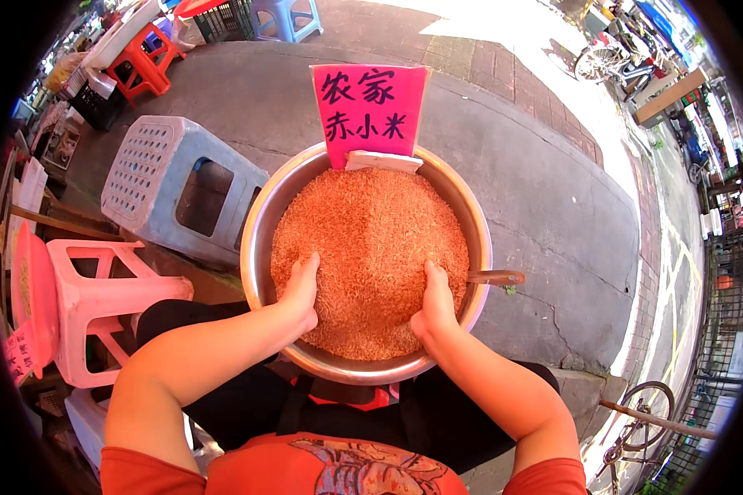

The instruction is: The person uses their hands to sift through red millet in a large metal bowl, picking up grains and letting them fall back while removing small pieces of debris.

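A round metal basin point(371, 374) full of reddish-brown rice grains point(370, 239) sits over my lap. My left hand point(303, 290) is sunk into the grain at the basin's near left, its thumb pointing up. Opposite it, my right hand point(435, 304) dips into the grain near the right wall, thumb also showing. The grain hides the other fingers of both hands. At the far rim stands a pink card point(373, 120) with black handwriting, a flat white piece point(384, 162) in front of it. A brown handle point(497, 278) juts out over the right rim.
A grey-blue plastic stool point(153, 169) lies left of the basin. Nearer me on the left are a pink stool point(99, 285) and a pink tray point(35, 297). Farther off are a red stool point(150, 64) and a blue stool point(285, 21). Bicycles point(600, 64) stand far right.
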A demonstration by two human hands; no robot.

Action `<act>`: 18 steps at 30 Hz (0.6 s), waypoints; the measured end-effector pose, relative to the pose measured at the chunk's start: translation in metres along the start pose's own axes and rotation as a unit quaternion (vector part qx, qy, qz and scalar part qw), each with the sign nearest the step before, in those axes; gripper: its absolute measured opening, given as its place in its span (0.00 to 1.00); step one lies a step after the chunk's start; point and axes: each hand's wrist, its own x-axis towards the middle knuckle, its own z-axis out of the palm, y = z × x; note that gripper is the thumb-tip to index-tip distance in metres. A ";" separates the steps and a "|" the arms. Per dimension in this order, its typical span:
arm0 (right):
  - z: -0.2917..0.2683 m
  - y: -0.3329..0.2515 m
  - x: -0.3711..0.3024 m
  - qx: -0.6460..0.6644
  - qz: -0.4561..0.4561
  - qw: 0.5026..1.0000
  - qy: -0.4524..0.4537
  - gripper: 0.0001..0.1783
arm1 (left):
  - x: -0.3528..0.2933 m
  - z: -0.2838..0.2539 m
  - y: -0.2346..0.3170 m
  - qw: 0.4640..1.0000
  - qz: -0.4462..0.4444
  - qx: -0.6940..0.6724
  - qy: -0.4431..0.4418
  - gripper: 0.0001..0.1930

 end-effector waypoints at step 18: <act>0.045 -0.098 -0.030 -0.270 -0.121 0.923 -0.247 0.35 | -0.045 0.031 0.082 0.962 0.200 0.042 -0.183 0.14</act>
